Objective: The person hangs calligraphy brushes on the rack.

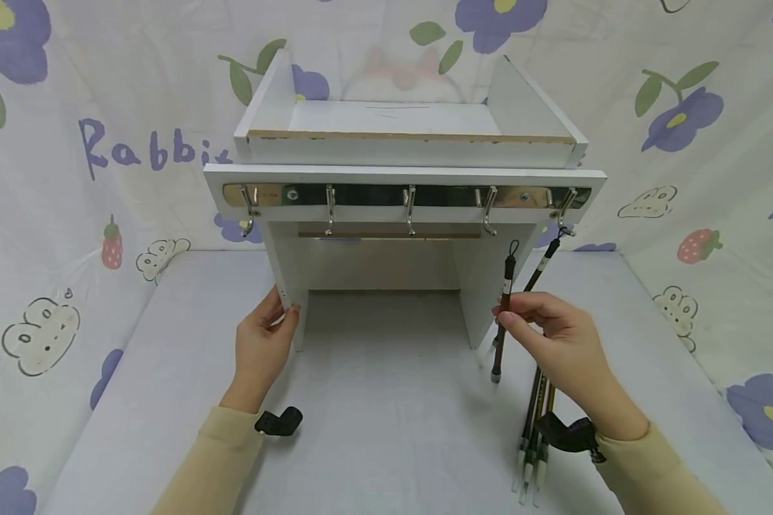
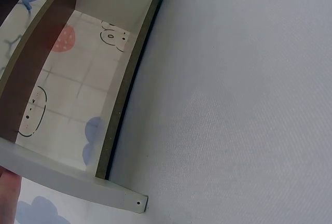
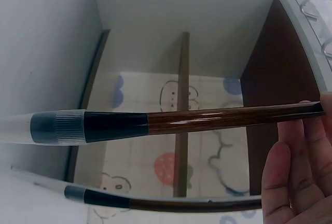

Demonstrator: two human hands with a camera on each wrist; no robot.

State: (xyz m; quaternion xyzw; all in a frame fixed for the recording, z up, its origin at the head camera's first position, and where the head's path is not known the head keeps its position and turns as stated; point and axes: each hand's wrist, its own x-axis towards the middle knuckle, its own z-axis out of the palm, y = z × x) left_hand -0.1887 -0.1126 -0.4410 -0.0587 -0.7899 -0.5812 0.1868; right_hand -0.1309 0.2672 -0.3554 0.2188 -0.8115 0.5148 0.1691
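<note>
Person's left hand (image 1: 264, 348) is pinching the white rack (image 1: 407, 151) at its eight o'clock | right hand (image 1: 557, 345) is pinching a brown brush (image 1: 499, 347) — rack's four o'clock | second brush (image 1: 544, 263) is hanging, seemingly, from the end hook (image 1: 566, 206) — more brushes (image 1: 533, 429) are lying at five
</note>
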